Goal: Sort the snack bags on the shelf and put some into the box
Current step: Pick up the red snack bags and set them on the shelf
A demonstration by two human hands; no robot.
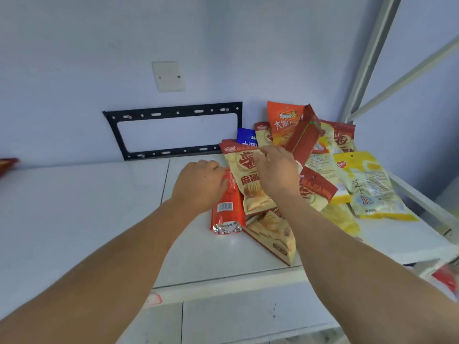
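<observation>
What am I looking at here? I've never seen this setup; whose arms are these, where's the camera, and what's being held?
There is no machine: a person wears a camera on the head, looking forward and down at their own bare arms. On the white shelf lies a pile of snack bags. The left hand grips a red bag with a barcode. The right hand pinches the top of a beige bag with a red top. Yellow bags lie to the right; an orange bag and a blue bag stand against the wall.
</observation>
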